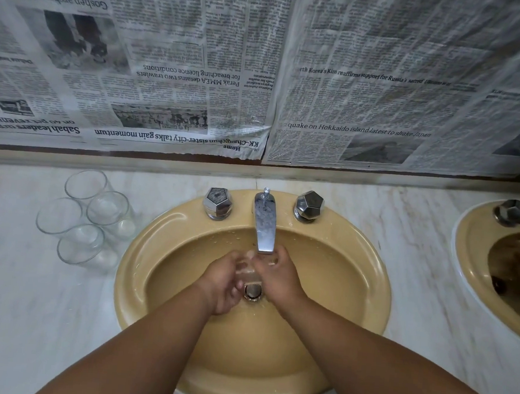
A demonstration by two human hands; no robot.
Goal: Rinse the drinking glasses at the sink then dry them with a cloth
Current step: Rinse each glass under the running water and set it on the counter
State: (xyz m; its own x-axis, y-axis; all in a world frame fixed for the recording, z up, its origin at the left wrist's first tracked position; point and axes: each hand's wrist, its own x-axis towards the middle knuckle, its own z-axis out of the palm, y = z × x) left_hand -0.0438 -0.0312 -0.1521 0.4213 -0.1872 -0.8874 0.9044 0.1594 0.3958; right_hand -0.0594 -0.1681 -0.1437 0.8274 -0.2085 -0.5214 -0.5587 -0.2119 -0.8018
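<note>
Under the tap (264,228), two hands are on one glass!
Left hand (222,284) and right hand (279,276) curl their fingers (235,258) round a clear glass (245,266), held between them just below the spout, over the sink (141,268) drain. Four more glasses (86,217) stand clustered on the worktop (26,303), well off to the left of the fingers.

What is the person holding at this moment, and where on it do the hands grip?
A clear drinking glass, under the spout. The left hand and right hand wrap its sides from opposite directions; which end is the rim cannot be told.
</note>
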